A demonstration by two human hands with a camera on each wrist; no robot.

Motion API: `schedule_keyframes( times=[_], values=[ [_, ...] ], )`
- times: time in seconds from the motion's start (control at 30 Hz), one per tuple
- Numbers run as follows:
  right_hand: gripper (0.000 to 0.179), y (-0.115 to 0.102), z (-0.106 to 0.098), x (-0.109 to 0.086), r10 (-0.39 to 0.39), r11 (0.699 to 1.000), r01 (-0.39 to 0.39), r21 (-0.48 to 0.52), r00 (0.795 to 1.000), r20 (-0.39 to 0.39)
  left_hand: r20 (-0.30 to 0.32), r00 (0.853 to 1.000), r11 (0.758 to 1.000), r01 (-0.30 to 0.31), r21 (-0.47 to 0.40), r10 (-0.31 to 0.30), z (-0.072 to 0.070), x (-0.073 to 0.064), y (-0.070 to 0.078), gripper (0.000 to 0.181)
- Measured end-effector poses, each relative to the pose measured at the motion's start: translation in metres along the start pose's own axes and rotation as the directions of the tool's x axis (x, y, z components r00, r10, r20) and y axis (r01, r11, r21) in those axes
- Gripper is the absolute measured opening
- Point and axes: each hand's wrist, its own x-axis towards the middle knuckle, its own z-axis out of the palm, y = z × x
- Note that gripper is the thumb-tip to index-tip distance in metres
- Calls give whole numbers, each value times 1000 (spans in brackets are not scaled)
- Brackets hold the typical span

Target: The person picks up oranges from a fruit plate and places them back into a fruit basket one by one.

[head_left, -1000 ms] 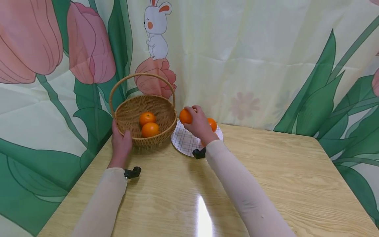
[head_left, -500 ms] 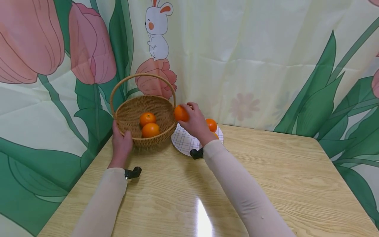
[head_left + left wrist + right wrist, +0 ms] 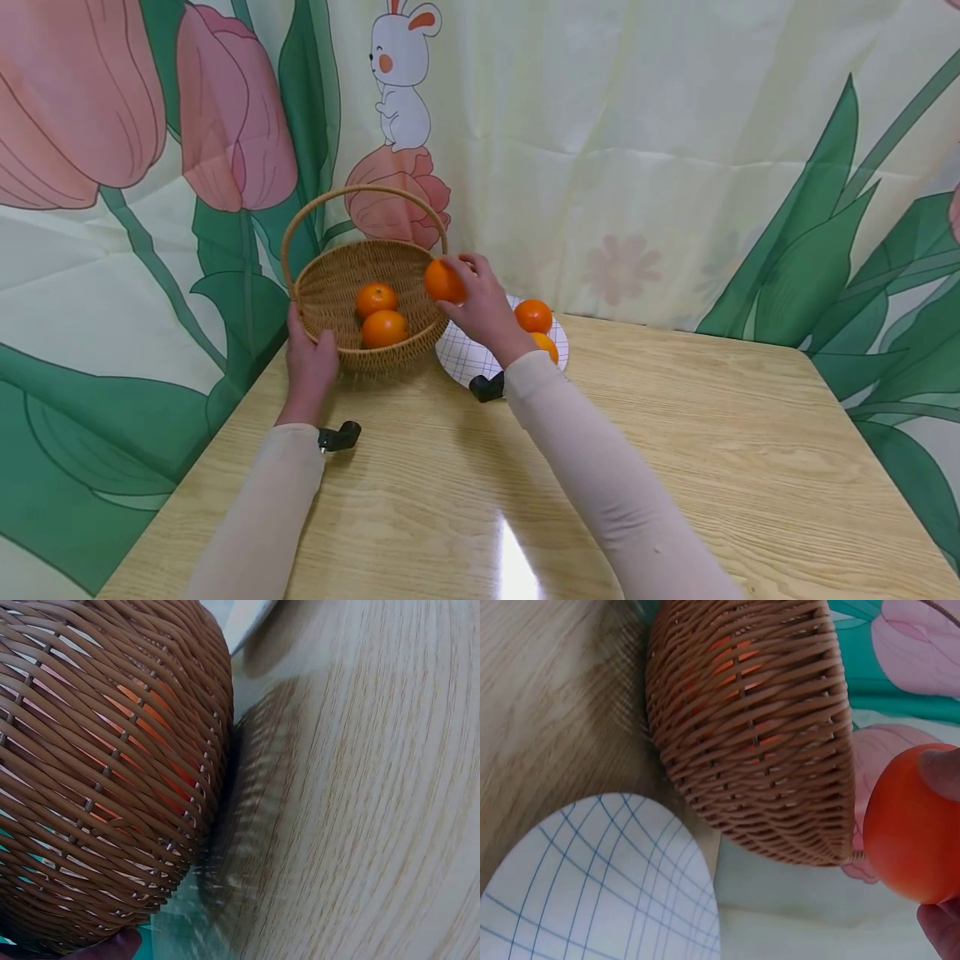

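A wicker basket (image 3: 390, 360) with a tall arched handle stands at the back left of the table, two oranges (image 3: 385, 329) lying inside it. My left hand (image 3: 311, 367) grips its left front rim, thumb outside; the left wrist view shows the woven wall (image 3: 112, 765) and a bit of thumb. Between the thumb and fingers of my right hand (image 3: 483, 304) is another orange (image 3: 444, 282), held up at the basket's right rim. From the right wrist, this orange (image 3: 911, 825) appears just beyond the rim, pinched by the thumb.
Right of the basket lies a white plate (image 3: 461, 354) with a blue grid pattern, partly behind my right forearm. On it are two oranges (image 3: 533, 317). A patterned curtain (image 3: 570, 167) hangs behind the wooden table (image 3: 697, 417) and along its left side.
My right hand has carried its orange left, from over the plate to the basket's right rim, uncovering more of the oranges on the plate. My left hand keeps its grip on the basket.
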Motion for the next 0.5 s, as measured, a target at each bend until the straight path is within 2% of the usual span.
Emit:
schedule_keyframes(
  times=[0.3, 0.5],
  values=[
    [61, -8, 8, 3, 12, 1000, -12, 19, 1000, 26, 0, 1000, 1000, -3, 1, 3, 0, -1, 0, 68],
    [63, -10, 15, 5, 31, 999, -31, 6, 998, 57, 4, 1000, 1000, 17, 13, -17, 0, -2, 0, 68]
  ],
)
